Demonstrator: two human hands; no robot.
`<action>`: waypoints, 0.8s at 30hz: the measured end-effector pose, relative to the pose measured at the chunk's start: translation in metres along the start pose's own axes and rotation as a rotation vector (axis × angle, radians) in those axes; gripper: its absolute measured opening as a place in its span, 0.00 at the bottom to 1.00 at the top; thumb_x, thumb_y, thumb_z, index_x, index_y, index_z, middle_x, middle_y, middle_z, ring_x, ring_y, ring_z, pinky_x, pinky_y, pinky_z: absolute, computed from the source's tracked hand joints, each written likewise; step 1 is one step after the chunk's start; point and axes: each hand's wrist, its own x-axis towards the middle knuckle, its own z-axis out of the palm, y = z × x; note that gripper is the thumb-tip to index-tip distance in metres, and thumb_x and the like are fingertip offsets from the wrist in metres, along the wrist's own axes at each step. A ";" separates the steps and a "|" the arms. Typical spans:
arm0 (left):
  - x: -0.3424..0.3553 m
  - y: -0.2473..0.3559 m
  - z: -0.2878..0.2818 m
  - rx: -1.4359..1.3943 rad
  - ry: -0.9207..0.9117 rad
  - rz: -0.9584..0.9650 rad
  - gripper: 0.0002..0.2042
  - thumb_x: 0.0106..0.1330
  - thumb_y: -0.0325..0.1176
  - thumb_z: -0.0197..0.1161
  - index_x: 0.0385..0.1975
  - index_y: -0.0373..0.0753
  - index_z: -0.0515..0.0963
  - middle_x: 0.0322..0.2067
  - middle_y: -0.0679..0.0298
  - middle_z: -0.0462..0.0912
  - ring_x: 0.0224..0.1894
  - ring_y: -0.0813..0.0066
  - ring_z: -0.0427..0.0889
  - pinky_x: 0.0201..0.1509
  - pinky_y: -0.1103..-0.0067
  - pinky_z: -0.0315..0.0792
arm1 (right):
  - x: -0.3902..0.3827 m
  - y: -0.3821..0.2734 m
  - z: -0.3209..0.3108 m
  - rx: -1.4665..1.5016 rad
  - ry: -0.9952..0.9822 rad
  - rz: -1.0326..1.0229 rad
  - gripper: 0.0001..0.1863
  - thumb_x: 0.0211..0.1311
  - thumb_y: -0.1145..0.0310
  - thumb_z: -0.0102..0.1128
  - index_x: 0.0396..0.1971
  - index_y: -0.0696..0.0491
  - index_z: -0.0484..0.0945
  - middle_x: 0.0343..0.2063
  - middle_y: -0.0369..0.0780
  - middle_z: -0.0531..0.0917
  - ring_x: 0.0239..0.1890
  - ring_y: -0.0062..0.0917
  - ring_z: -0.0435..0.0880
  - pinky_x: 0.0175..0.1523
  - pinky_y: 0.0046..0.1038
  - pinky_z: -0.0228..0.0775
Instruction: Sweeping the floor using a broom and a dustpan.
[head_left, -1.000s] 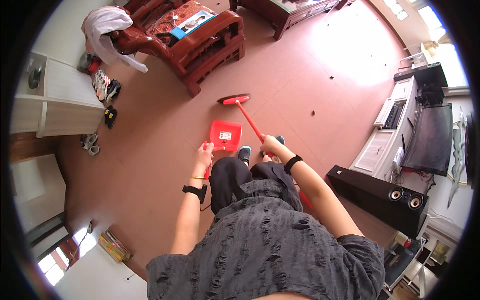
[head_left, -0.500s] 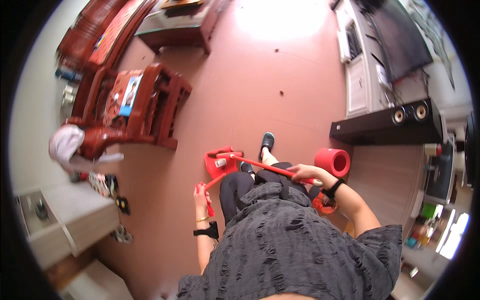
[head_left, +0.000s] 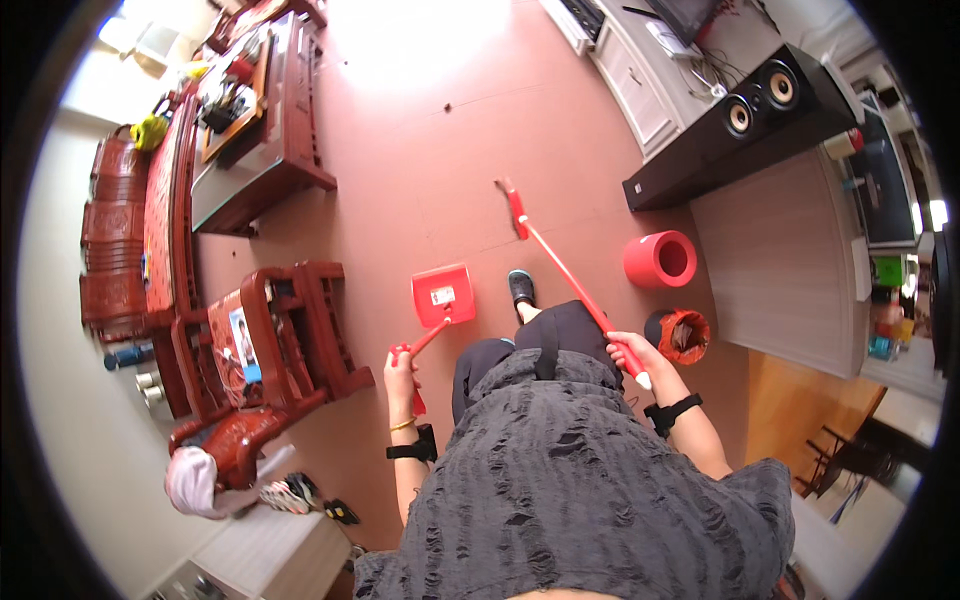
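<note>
My left hand [head_left: 402, 378] is closed round the handle of a red dustpan [head_left: 442, 296]. The pan lies low over the floor, ahead of my left leg, with a white label on it. In my right hand [head_left: 634, 354] is the upper end of a red broom [head_left: 562, 262], its white tip pointing back toward me. The broom slants forward and left, and its head [head_left: 516, 210] is at the floor beyond my right shoe [head_left: 521, 287]. Broom head and dustpan are apart. A small dark bit [head_left: 447, 107] lies on the floor farther ahead.
To the right stand a red cylinder [head_left: 650, 262], a waste bin with an orange liner [head_left: 684, 338] and a long black speaker [head_left: 720, 135]. Carved wooden chairs [head_left: 270, 330] and a glass-topped table [head_left: 260, 150] line the left. Reddish floor [head_left: 400, 200] runs between them.
The broom head has swung forward and right, away from the dustpan. My view has turned and shifted forward. Both hands keep their hold.
</note>
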 end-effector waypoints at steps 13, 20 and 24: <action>0.097 0.129 0.046 -0.160 -0.068 0.117 0.12 0.60 0.38 0.48 0.35 0.37 0.72 0.16 0.71 0.65 0.09 0.86 0.60 0.11 0.87 0.56 | 0.008 -0.021 -0.029 0.213 0.301 -0.157 0.09 0.51 0.77 0.52 0.19 0.53 0.62 0.12 0.31 0.66 0.10 0.13 0.65 0.13 0.14 0.62; 0.136 0.171 0.068 -0.287 -0.066 0.101 0.15 0.61 0.41 0.47 0.39 0.36 0.71 0.17 0.69 0.65 0.09 0.85 0.60 0.12 0.86 0.58 | 0.025 -0.049 -0.036 0.758 0.000 0.067 0.08 0.54 0.77 0.50 0.21 0.53 0.61 0.13 0.29 0.66 0.12 0.09 0.66 0.16 0.10 0.63; 0.166 0.201 0.082 -0.245 -0.094 0.143 0.16 0.61 0.42 0.47 0.40 0.35 0.70 0.17 0.69 0.65 0.10 0.85 0.60 0.12 0.87 0.59 | 0.054 -0.082 0.009 0.810 -0.081 0.010 0.07 0.53 0.77 0.49 0.22 0.54 0.62 0.14 0.30 0.66 0.12 0.09 0.66 0.16 0.09 0.63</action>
